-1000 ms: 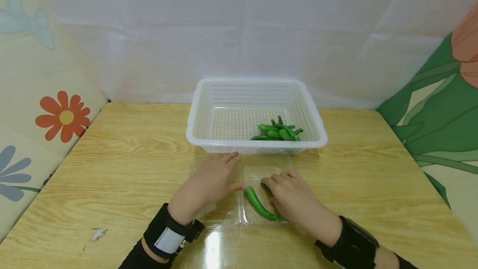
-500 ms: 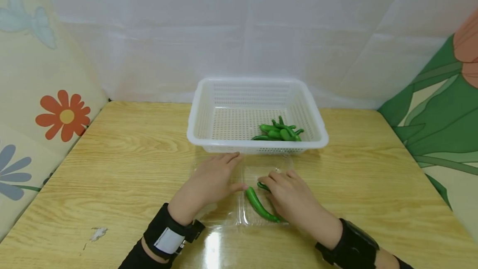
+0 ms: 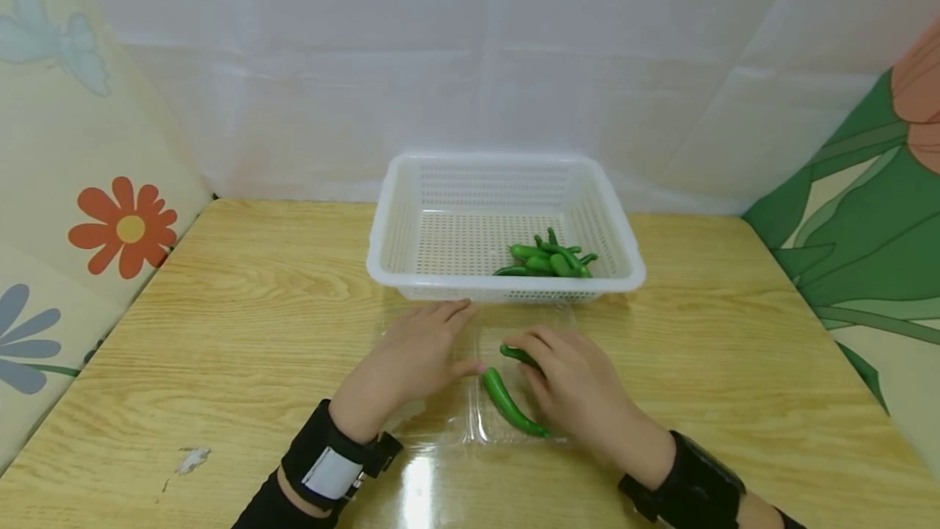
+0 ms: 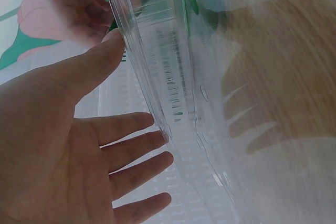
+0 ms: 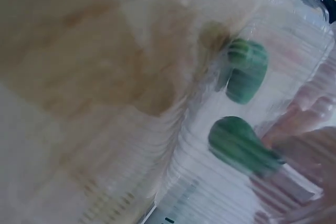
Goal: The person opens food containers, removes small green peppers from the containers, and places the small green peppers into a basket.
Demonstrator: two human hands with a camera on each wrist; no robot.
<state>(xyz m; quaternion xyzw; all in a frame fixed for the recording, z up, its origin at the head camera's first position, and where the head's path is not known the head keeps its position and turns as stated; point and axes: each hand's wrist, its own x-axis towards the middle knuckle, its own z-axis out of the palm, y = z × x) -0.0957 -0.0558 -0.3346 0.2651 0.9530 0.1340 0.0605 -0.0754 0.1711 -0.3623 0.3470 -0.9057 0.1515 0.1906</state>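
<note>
My left hand [image 3: 411,357] lies over the left half of a clear plastic clamshell box [image 3: 473,423]. Its fingers are straight, and in the left wrist view the thumb and fingertips come right up to the box's edge. With curled fingers my right hand [image 3: 580,382] holds a green chili pepper [image 3: 520,355] above the box's right half; the hand covers the pepper's lower end. Another green chili pepper [image 3: 512,406], long and slightly bent, lies in that half beside the middle fold. The right wrist view is blurred.
Behind the box stands a white perforated plastic basket [image 3: 389,276], with several green chili peppers [image 3: 554,260] heaped in its front right corner. The wooden table [image 3: 279,292] backs onto a white cloth [image 3: 308,113]. Printed panels flank it.
My right hand has moved up and slightly left with its pepper, showing more of the pepper and separating it from the lying one. My left hand has kept its place.
</note>
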